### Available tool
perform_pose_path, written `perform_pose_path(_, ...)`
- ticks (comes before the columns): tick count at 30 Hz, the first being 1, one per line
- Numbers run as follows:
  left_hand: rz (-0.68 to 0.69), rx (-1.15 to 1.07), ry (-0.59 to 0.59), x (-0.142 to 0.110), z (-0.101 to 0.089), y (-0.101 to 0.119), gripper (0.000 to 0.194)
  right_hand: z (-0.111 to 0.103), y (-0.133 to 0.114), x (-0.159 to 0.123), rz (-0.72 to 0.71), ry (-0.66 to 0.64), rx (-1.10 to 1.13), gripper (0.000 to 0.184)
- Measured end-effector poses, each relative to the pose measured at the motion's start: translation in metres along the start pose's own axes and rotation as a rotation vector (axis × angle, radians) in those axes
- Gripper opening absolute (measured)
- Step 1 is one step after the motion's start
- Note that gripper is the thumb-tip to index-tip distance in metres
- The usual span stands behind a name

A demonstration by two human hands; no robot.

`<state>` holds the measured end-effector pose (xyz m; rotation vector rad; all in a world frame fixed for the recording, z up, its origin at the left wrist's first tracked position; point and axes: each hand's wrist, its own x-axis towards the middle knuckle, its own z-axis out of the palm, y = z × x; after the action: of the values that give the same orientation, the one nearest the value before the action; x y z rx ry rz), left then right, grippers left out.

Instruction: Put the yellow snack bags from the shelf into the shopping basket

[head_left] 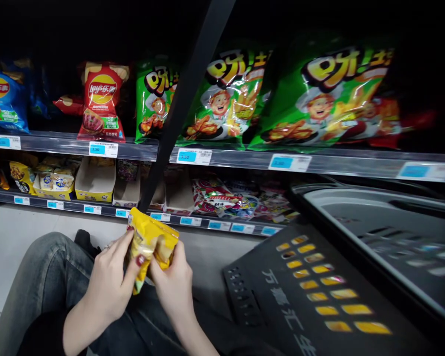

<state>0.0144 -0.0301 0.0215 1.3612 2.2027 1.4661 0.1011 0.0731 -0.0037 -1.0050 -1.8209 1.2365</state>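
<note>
both hands were clamped on a yellow packet above the lap, the left hand and right hand on opposite sides. a dark band slanted across the upper shelf, partly hiding green bags near a red bag. at the right, a dark basket blocked part of the lower shelf.
</note>
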Motion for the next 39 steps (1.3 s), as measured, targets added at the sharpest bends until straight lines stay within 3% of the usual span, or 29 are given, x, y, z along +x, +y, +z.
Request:
perform_pose_path(2,-0.071,-0.104,-0.013,-0.001,0.003,0.002,0.073,-0.001,-0.004,-0.004,-0.028,0.033,-0.102,0.028)
perform_pose_path(4,-0.139,-0.146,-0.005,0.000,0.006,0.001,0.080,-0.003,-0.006,-0.004,-0.031,0.030,-0.125,0.030)
perform_pose_path(7,-0.199,-0.214,0.022,0.008,0.002,-0.006,0.055,-0.006,-0.003,0.004,0.000,0.022,-0.076,0.030)
perform_pose_path(10,-0.289,-0.442,0.116,0.019,-0.011,-0.017,0.042,-0.009,0.004,0.016,0.063,0.024,0.133,0.038)
perform_pose_path(14,-0.494,-0.914,0.197,0.029,-0.030,-0.023,0.042,-0.014,0.006,0.027,0.251,0.053,0.489,0.052)
perform_pose_path(16,-0.554,-1.004,0.185,0.032,-0.036,-0.021,0.045,-0.017,0.003,0.029,0.312,0.077,0.565,0.054)
perform_pose_path(20,-0.598,-0.999,0.160,0.033,-0.038,-0.016,0.042,-0.020,0.000,0.030,0.349,0.097,0.600,0.053)
perform_pose_path(29,-0.577,-0.987,0.094,0.032,-0.035,-0.017,0.040,-0.012,0.018,0.031,0.327,0.074,0.588,0.055)
perform_pose_path(39,-0.580,-1.022,0.023,0.031,-0.037,-0.022,0.040,-0.014,0.015,0.031,0.338,0.063,0.570,0.053)
